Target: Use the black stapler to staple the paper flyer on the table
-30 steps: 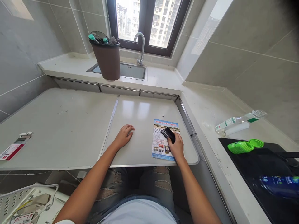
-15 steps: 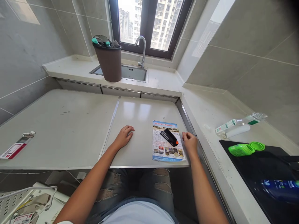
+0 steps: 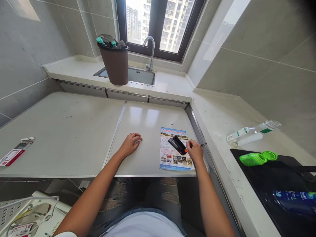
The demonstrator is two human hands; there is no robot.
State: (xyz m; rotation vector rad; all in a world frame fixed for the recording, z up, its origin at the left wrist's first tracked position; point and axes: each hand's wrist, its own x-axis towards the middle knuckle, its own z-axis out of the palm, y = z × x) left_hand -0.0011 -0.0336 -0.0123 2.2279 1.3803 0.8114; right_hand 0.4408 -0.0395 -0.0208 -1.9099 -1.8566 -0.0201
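On the pale table a printed flyer (image 3: 164, 149) lies flat, with blue bands at its top and bottom. Across it rests a black object (image 3: 177, 144) with a silver strip and an orange end, somewhat like a small stapler. My right hand (image 3: 195, 151) is over the flyer's right edge, its loosely bent fingers beside the orange end; contact cannot be made out. My left hand (image 3: 130, 144) lies palm down on the table to the left of the flyer, fingers slightly bent and holding nothing.
A brown bin (image 3: 115, 65) stands at the sink (image 3: 142, 76) below the window. Along the right counter are clear bottles (image 3: 253, 133), an open green container (image 3: 253, 159) and a dark blue bottle (image 3: 295, 200). A red-and-white package (image 3: 14, 154) lies at the table's left.
My right hand has moved left, from beside the flyer to the orange end of the black object. My left hand stays in place; the view shifts slightly.
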